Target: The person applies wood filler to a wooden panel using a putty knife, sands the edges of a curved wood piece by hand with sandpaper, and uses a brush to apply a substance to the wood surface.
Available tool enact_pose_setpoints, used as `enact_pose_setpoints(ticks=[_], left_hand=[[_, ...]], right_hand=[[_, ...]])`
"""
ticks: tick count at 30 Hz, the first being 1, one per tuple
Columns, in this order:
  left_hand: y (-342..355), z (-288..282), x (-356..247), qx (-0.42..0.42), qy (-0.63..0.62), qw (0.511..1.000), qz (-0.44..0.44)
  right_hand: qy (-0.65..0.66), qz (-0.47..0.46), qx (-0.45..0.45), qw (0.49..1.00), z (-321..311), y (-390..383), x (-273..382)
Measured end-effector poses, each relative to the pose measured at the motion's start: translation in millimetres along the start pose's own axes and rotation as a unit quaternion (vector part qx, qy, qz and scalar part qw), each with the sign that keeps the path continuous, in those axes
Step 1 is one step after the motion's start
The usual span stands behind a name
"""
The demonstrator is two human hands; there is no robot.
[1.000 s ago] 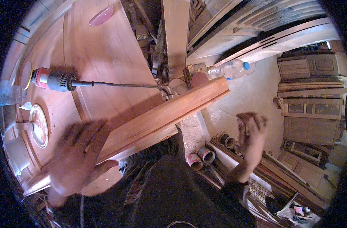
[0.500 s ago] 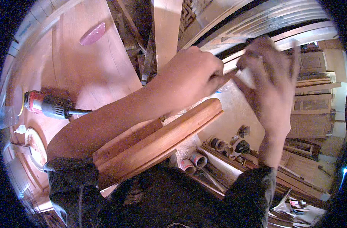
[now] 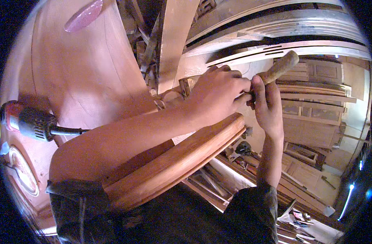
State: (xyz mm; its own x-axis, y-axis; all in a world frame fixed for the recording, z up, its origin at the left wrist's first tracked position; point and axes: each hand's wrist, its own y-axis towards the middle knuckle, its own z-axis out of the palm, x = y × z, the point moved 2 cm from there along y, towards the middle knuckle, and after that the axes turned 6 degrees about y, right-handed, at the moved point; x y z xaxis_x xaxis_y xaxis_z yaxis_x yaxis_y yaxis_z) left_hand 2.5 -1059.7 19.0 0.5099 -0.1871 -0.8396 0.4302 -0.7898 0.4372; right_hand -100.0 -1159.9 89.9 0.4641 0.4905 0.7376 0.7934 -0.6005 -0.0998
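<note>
In my right hand (image 3: 268,106) is a thick, round tan handle (image 3: 284,68) that looks wooden; its rounded end points up and away to the right. The fist hides the rest of it. My left hand (image 3: 223,88) is closed, its fingers curled against the right hand's fingers, and whatever they grip is hidden. Below my left forearm lies a reddish-brown moulded wooden piece (image 3: 182,160), running slantwise from my body toward the hands, close under them but seemingly apart.
A corded power tool (image 3: 29,121) rests on the broad wooden panel (image 3: 78,69) at left, with a pink oval piece (image 3: 84,16) farther up. Long boards (image 3: 283,30) lie at the far side. Wooden doors and panels (image 3: 312,128) lean at right.
My right hand has come down and in to meet the left, and the tan handle now shows clearly. My view has shifted, so the power tool sits farther left.
</note>
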Motion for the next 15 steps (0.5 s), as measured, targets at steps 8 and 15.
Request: enact_pose_setpoints(ticks=[8, 15], left_hand=[[-47.5, -4.7, 13.2, 0.258, 0.091, 0.961, -0.05], [-49.0, 12.5, 32.6, 0.171, 0.035, 0.984, 0.024]], right_hand=[[-0.158, -0.013, 0.076, 0.984, -3.1, -8.8, 0.7], [-0.194, -0.024, 0.099, 0.976, 5.0, -3.2, 10.4]])
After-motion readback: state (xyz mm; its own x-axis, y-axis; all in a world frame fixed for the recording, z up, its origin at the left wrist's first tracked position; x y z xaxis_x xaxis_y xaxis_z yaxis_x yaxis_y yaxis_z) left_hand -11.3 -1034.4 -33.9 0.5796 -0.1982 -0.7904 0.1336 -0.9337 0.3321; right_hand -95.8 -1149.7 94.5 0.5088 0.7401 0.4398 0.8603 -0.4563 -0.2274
